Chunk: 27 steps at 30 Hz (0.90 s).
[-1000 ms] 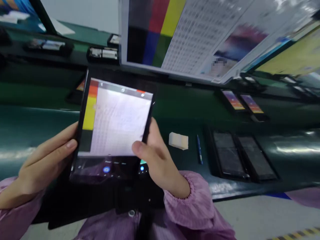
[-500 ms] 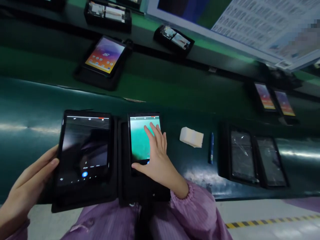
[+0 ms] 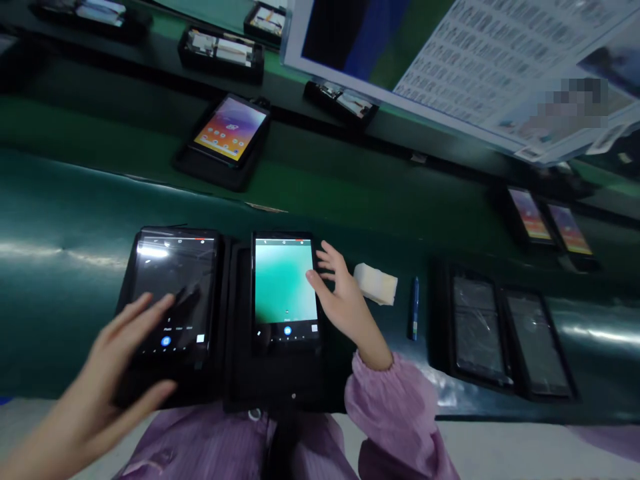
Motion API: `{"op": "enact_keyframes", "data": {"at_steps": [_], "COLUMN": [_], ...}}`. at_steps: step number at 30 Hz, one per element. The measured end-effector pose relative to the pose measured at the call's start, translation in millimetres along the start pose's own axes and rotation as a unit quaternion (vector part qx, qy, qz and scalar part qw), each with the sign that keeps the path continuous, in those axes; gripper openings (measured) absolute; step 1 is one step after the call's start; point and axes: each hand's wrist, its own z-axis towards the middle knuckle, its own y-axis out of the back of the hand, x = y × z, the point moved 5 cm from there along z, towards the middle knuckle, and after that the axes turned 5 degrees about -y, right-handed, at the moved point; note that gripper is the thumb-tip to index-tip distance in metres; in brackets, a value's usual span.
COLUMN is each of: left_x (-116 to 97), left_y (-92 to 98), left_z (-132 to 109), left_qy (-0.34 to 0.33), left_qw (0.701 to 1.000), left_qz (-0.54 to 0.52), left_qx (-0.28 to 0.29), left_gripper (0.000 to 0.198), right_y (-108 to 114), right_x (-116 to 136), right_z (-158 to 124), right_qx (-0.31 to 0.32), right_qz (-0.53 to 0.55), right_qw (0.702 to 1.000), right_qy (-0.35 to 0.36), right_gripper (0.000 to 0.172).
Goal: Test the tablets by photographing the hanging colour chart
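Observation:
Two tablets lie side by side in front of me, each in a black tray. The left tablet [image 3: 193, 300] has a dark camera screen with a blue round button. My left hand [image 3: 120, 360] hovers over its lower left part, fingers apart and holding nothing. The right tablet [image 3: 285, 280] shows a bright green camera picture and a blue button below it. Beside its right edge is my right hand [image 3: 340, 287], fingers spread, thumb near the screen's edge; whether it touches cannot be made out. The black tray [image 3: 270, 383] extends below the right tablet.
A white block [image 3: 376, 283] and a blue pen [image 3: 415, 309] lie right of my right hand. Farther right are two dark-screened tablets [image 3: 480, 327]. A lit tablet [image 3: 231, 129] sits on the belt ahead, with opened devices [image 3: 220, 50] behind. A printed sheet [image 3: 460, 67] hangs upper right.
My left hand has let go of the left tablet's edge and moved right, over its screen. My right hand has drawn back rightward off the right tablet's screen. Small white thumbnails now show on both screens.

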Motion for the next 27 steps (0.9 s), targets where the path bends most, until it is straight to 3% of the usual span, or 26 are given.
{"op": "enact_keyframes", "data": {"at_steps": [2, 4, 8, 14, 17, 20, 22, 24, 27], "left_x": [-30, -53, -71, -71, -72, -74, -76, -78, -80], "left_y": [-33.5, -65.1, -97.3, -94.4, -93.0, -92.7, -91.7, -89.4, -85.0], "left_z": [3, 3, 2, 1, 2, 4, 7, 11, 18], "left_qy": [-0.132, -0.244, -0.333, -0.32, -0.313, -0.311, -0.307, -0.303, -0.314], "left_qw": [0.987, 0.955, 0.923, 0.934, 0.936, 0.936, 0.938, 0.941, 0.937], "left_qz": [0.067, 0.117, 0.143, 0.12, 0.119, 0.131, 0.137, 0.137, 0.138], "left_qx": [0.066, 0.121, 0.128, 0.099, 0.113, 0.102, 0.083, 0.065, 0.059], "left_gripper": [0.085, 0.083, 0.072, 0.057, 0.061, 0.062, 0.058, 0.053, 0.056], "right_y": [1, 3, 8, 7, 12, 39, 66, 89, 106], "right_x": [6, 12, 27, 45, 42, 26, 11, -5, -24], "right_z": [21, 37, 46, 33, 22, 9, 2, -3, -4], "right_qx": [-0.011, -0.014, -0.003, 0.014, 0.072, 0.078, 0.026, -0.01, 0.002], "right_qz": [-0.006, -0.012, -0.052, -0.094, -0.068, -0.095, -0.198, -0.316, -0.413], "right_qw": [1.0, 1.0, 0.999, 0.995, 0.995, 0.992, 0.98, 0.949, 0.91], "right_qy": [0.006, 0.003, 0.014, 0.03, 0.02, 0.003, 0.003, -0.003, -0.021], "right_gripper": [0.076, 0.071, 0.061, 0.047, 0.051, 0.067, 0.083, 0.092, 0.084]}}
